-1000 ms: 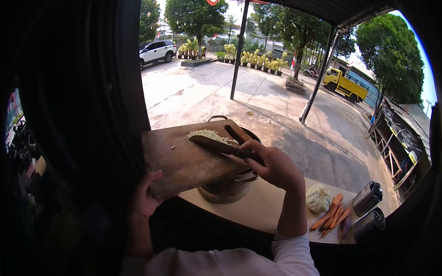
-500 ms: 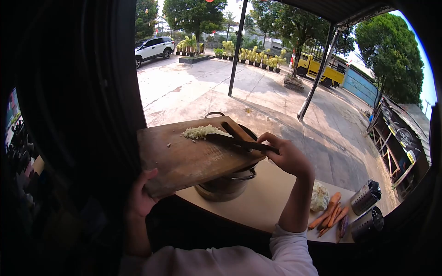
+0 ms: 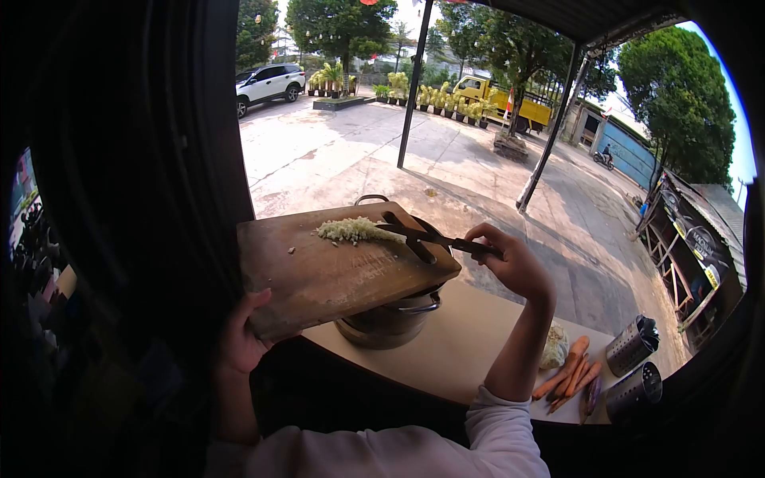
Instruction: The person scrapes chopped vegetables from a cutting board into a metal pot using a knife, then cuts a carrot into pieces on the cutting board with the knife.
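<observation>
My left hand [image 3: 245, 331] grips the near left corner of a wooden cutting board [image 3: 319, 275], which is held tilted above a metal pot [image 3: 390, 325]. A heap of finely chopped pale pieces [image 3: 351, 230] lies on the board's far half, with a few loose bits nearby. In my right hand [image 3: 510, 259] is a dark knife [image 3: 446, 239], fingers wrapped round the handle. Its blade crosses the slot at the board's right end, the tip close to the chopped heap. The board hides most of the pot's top.
The pot stands on a pale counter [image 3: 462, 342]. At the right lie several carrots [image 3: 570, 374], a cabbage [image 3: 554, 348] and a purple vegetable [image 3: 590, 396]. Two perforated metal holders [image 3: 633, 344] stand at the counter's right end. A dark wall [image 3: 191, 159] rises close on the left.
My right hand and the knife have moved right, drawing the blade away from the heap toward the board's right end. The board stays almost still. Outside, the yellow truck has moved left.
</observation>
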`<state>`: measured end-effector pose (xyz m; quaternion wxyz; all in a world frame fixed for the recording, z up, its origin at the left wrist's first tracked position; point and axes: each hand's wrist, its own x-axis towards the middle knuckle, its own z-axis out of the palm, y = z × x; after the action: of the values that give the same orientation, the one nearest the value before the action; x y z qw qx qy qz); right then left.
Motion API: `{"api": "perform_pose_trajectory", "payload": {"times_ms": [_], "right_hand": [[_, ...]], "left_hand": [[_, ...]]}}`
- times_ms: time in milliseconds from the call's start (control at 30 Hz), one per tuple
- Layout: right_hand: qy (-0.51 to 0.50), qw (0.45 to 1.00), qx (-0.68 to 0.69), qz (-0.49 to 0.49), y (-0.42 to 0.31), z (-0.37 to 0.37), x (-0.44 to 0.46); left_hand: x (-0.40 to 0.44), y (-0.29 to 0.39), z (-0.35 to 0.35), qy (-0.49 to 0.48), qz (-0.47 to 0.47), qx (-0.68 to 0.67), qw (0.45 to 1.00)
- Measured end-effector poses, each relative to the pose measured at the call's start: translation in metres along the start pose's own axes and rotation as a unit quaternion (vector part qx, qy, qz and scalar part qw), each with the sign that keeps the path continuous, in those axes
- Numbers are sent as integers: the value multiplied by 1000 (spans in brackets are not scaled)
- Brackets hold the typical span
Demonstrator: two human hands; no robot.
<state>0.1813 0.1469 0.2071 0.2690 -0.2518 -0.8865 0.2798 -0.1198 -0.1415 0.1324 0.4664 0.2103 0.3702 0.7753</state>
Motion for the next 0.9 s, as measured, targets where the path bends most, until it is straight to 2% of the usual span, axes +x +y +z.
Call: {"api": "perform_pose_trajectory", "payload": {"times_ms": [200, 300, 500, 733, 900], "right_hand": [[32, 998, -13, -43, -53, 27, 0], [75, 985, -66, -139, -81, 62, 0], [86, 958, -132, -238, -95, 104, -2], [49, 967, -160, -192, -103, 92, -11], [53, 971, -211, -101, -89, 73, -9]], "left_hand": [[0, 1, 0, -6, -3, 3, 1000], [1, 0, -4, -31, -7, -8, 999], [-1, 2, -2, -27, -14, -1, 1000], [1, 3, -2, -16, -17, 2, 1000], [0, 5, 2, -19, -10, 15, 1000]]}}
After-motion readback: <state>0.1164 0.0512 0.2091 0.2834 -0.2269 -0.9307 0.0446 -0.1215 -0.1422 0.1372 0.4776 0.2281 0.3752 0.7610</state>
